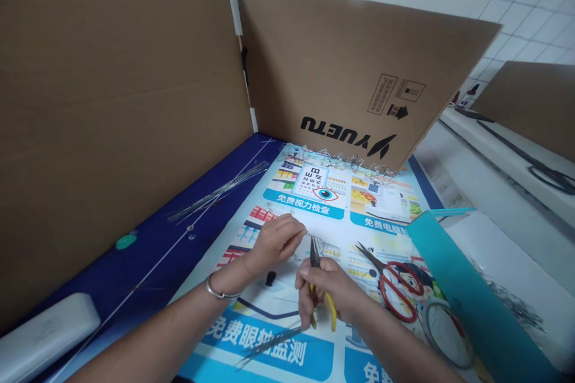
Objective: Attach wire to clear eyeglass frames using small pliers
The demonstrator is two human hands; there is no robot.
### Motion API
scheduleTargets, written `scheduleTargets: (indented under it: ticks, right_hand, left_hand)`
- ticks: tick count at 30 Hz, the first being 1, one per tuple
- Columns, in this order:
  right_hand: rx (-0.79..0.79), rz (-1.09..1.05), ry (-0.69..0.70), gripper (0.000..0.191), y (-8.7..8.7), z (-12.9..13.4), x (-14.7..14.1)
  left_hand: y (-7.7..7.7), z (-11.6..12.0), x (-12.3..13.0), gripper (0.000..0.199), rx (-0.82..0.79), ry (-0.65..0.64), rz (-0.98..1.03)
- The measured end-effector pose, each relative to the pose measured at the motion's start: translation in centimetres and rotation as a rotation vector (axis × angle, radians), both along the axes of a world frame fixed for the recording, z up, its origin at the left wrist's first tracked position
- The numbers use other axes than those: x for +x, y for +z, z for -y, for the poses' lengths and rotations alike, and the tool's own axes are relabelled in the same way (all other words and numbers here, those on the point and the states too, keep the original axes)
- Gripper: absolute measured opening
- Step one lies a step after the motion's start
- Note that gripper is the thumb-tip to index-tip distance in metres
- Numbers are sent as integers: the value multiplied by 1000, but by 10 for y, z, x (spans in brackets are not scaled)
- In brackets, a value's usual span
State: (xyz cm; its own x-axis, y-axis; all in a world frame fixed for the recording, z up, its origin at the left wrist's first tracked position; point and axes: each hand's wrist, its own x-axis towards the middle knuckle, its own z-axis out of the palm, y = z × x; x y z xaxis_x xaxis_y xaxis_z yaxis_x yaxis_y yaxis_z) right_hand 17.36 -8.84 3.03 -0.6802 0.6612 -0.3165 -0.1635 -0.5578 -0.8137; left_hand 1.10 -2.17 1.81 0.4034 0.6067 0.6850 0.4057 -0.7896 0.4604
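L hand point(274, 245) & R hand point(321, 293) close together, not clamped on same thing: R grips yellow-handled black needle-nose pliers point(315, 257), tips up twd L fingers, pinched on something too fine to tell. Thin silver wire bundle point(269, 341) lies diagonally just below hands, nearer R; red-handled scissors point(390, 287) right of R.

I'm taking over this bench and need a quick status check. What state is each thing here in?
Left hand: fingers pinched together beside the pliers' tip; anything held is too small to tell.
Right hand: closed around the pliers.
Yellow-handled pliers: held tip upward.
Red-handled scissors: lying on the poster.
Wire bundle: loose on the blue mat.
Cardboard panel: standing upright.
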Motion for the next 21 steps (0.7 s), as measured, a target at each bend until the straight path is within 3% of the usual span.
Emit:
scheduleTargets:
  ticks: [4, 21]
  right_hand:
    - [-25, -17, 5, 27, -3, 1, 0]
    - [-102, -144, -19, 29, -6, 5, -3]
  left_hand:
    - [-8, 3, 5, 9, 32, -6, -16]
    - [-13, 6, 4, 10, 156, 19, -60]
